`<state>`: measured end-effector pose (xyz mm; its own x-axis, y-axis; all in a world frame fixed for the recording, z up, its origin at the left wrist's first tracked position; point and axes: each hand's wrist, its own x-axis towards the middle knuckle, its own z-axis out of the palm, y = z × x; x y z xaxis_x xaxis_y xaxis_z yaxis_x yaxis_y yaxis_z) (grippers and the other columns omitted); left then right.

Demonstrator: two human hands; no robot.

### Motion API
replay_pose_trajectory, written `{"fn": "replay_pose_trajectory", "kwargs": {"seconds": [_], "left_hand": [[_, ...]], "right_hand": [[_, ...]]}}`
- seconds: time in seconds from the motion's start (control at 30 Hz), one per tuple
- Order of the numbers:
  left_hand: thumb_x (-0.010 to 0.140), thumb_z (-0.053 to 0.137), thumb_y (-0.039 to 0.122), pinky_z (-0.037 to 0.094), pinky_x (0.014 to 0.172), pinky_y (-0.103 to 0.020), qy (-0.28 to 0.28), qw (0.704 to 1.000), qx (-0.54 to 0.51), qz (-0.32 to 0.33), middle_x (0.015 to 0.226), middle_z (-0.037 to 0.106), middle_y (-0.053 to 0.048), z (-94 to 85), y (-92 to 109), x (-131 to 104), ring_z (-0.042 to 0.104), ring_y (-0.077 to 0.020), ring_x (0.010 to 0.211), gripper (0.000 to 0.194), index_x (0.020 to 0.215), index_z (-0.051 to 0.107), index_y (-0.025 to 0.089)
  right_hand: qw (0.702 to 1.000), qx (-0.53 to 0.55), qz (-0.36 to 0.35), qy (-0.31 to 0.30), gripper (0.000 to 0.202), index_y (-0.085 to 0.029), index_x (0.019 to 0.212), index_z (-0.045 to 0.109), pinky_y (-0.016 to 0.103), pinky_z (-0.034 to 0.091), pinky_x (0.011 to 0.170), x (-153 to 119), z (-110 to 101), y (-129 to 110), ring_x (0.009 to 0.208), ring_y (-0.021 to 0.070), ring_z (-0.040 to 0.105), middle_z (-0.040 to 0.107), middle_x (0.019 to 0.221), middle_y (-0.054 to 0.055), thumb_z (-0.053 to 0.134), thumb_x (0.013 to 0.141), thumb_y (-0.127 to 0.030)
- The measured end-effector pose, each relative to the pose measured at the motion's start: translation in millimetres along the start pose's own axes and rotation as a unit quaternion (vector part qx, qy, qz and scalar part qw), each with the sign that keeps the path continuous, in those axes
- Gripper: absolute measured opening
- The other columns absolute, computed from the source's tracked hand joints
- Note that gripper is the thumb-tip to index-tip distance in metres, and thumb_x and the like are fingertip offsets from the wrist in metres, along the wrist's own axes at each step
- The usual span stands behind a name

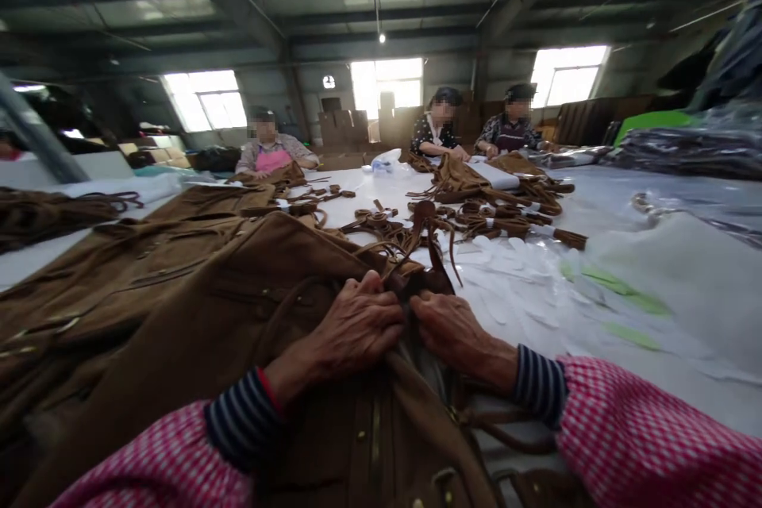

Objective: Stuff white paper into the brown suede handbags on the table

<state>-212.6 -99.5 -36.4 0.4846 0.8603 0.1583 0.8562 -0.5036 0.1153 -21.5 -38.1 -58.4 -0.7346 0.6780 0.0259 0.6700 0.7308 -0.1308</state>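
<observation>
A brown fabric bag [333, 432] with zips, metal snaps and straps lies in front of me, over the near edge of a white table. My left hand [354, 321] is closed on the upper edge of the bag, fingers curled under. Close beside it, my right hand [456, 329] is closed in a pinch on the same edge. Just beyond my fingers a dark brown leather tab [424, 214] and thin cords stick up. What exactly the fingertips grip is hidden. More brown bags [148, 274] are stacked to the left.
Bundled brown straps [506, 224] with white bands lie across the white table [708, 333]. White scraps [512, 278] and green slips [625, 290] are scattered at right. Plastic-wrapped stacks [690, 155] stand far right. Three people [444, 131] work across the table.
</observation>
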Motion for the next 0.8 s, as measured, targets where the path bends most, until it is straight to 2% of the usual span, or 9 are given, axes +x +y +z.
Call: {"fn": "replay_pose_trajectory", "kwargs": {"seconds": [0.07, 0.13, 0.2, 0.3, 0.4, 0.53, 0.6, 0.67, 0.8], "left_hand": [[0.105, 0.047, 0.032, 0.03, 0.094, -0.042, 0.001, 1.0, 0.005, -0.003, 0.095, 0.066, 0.0, 1.7, 2.5, 2.4, 0.046, -0.0228, 0.103, 0.029, 0.086, 0.067, 0.022], [0.103, 0.051, 0.031, 0.031, 0.093, -0.041, 0.011, 1.0, 0.002, -0.01, 0.098, 0.066, -0.001, 3.4, 2.9, 3.5, 0.045, -0.023, 0.105, 0.024, 0.089, 0.069, 0.023], [0.099, 0.059, 0.029, 0.032, 0.09, -0.04, 0.016, 1.0, -0.01, -0.02, 0.105, 0.068, 0.0, 4.4, 2.3, 3.7, 0.045, -0.024, 0.107, 0.013, 0.101, 0.071, 0.027], [0.095, 0.064, 0.03, 0.032, 0.086, -0.039, 0.018, 1.0, -0.016, -0.011, 0.112, 0.069, 0.001, 3.4, 1.7, 3.0, 0.044, -0.0251, 0.11, 0.019, 0.112, 0.071, 0.032], [0.096, 0.065, 0.033, 0.031, 0.084, -0.039, 0.011, 0.999, -0.007, 0.031, 0.105, 0.071, 0.001, -0.2, 3.5, 0.7, 0.044, -0.025, 0.11, 0.013, 0.105, 0.075, 0.032], [0.094, 0.07, 0.038, 0.029, 0.085, -0.04, 0.011, 0.998, -0.021, 0.064, 0.096, 0.071, 0.002, -2.2, 9.5, -4.3, 0.045, -0.0234, 0.105, 0.011, 0.096, 0.075, 0.029], [0.092, 0.072, 0.039, 0.03, 0.085, -0.04, 0.016, 0.997, -0.05, 0.048, 0.093, 0.072, 0.002, 0.5, 13.3, -6.4, 0.046, -0.0231, 0.104, 0.013, 0.091, 0.075, 0.027], [0.089, 0.076, 0.037, 0.03, 0.084, -0.039, 0.029, 0.995, -0.094, 0.004, 0.09, 0.072, 0.002, 5.4, 17.7, -7.4, 0.046, -0.0232, 0.106, 0.01, 0.089, 0.077, 0.027], [0.079, 0.085, 0.025, 0.031, 0.083, -0.038, 0.084, 0.978, -0.175, -0.071, 0.08, 0.071, 0.003, 16.5, 27.2, -7.2, 0.047, -0.0221, 0.101, 0.008, 0.084, 0.08, 0.029]], "right_hand": [[1.0, -0.009, 0.004, -0.002, 0.023, -0.013, 0.106, 0.065, 0.029, 0.041, 0.073, -1.3, -1.0, 1.6, 0.09, 0.0225, 0.067, 0.071, 0.105, 0.013, 0.051, 0.088, -0.013], [1.0, 0.006, 0.0, 0.001, 0.018, -0.014, 0.1, 0.065, 0.029, 0.039, 0.071, -3.8, -1.2, 5.5, 0.086, 0.0219, 0.065, 0.071, 0.098, 0.011, 0.054, 0.087, -0.016], [0.998, 0.064, -0.022, 0.002, 0.01, -0.015, 0.088, 0.065, 0.027, 0.037, 0.066, -9.6, 0.1, 10.8, 0.077, 0.0185, 0.062, 0.069, 0.085, 0.006, 0.057, 0.081, -0.016], [0.979, 0.195, -0.056, -0.01, 0.006, -0.017, 0.075, 0.061, 0.024, 0.032, 0.057, -23.9, 4.1, 16.2, 0.062, 0.0125, 0.053, 0.062, 0.068, -0.001, 0.057, 0.074, -0.013], [0.96, 0.276, -0.037, 0.019, 0.007, -0.017, 0.073, 0.061, 0.023, 0.031, 0.054, -34.8, 7.3, 13.9, 0.058, 0.0108, 0.049, 0.059, 0.064, -0.003, 0.055, 0.074, -0.014], [0.941, 0.331, -0.017, 0.07, 0.005, -0.017, 0.07, 0.06, 0.022, 0.032, 0.055, -33.2, 9.0, 4.0, 0.059, 0.011, 0.049, 0.059, 0.062, -0.003, 0.056, 0.072, -0.014], [0.931, 0.354, -0.024, 0.084, 0.005, -0.016, 0.07, 0.061, 0.022, 0.033, 0.054, -31.6, 10.6, 0.6, 0.058, 0.0109, 0.05, 0.06, 0.062, -0.003, 0.058, 0.073, -0.014], [0.919, 0.383, -0.024, 0.09, 0.007, -0.016, 0.072, 0.064, 0.022, 0.034, 0.055, -33.0, 13.3, -1.0, 0.059, 0.0112, 0.052, 0.063, 0.064, -0.002, 0.059, 0.076, -0.016], [0.912, 0.388, -0.021, 0.128, 0.011, -0.015, 0.077, 0.07, 0.023, 0.037, 0.057, -41.7, 18.1, -3.0, 0.061, 0.0124, 0.056, 0.067, 0.068, 0.0, 0.06, 0.081, -0.017]]}}
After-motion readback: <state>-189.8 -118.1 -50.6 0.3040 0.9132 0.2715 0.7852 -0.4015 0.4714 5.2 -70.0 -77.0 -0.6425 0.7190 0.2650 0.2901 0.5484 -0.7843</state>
